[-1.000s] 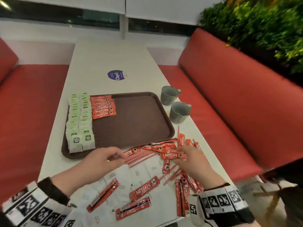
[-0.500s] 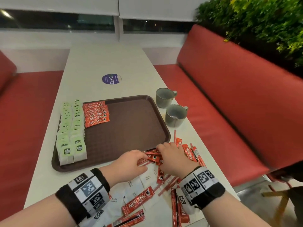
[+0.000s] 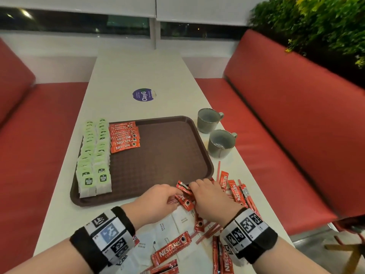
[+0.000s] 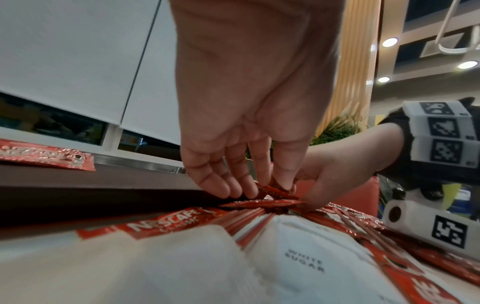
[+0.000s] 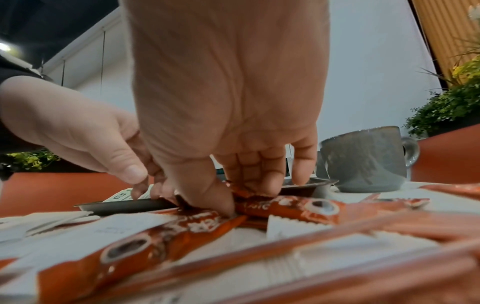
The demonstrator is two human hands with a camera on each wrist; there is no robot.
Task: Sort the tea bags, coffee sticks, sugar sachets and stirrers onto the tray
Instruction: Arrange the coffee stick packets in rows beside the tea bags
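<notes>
A brown tray [image 3: 162,159] lies mid-table. Two rows of green tea bags [image 3: 94,155] fill its left side, with a stack of red coffee sticks [image 3: 124,137] beside them. Loose coffee sticks [image 3: 235,191], white sugar sachets [image 3: 183,220] and red stirrers [image 3: 209,232] are heaped on the table at the near right. My left hand [image 3: 169,194] and right hand [image 3: 199,186] meet at the tray's near right corner. In the left wrist view my left fingers [image 4: 280,179] pinch a coffee stick [image 4: 275,192]. My right thumb and fingers [image 5: 259,183] pinch another coffee stick [image 5: 285,207].
Two grey cups [image 3: 208,119] [image 3: 221,143] stand just right of the tray. A purple round sticker [image 3: 144,94] marks the far tabletop. Red benches [image 3: 276,125] flank the table, with plants [image 3: 316,22] behind the right one. The table's right edge runs close to the loose pile.
My hands were apart over the pile a second ago. They have come together at the tray's near right corner and taken hold of coffee sticks there.
</notes>
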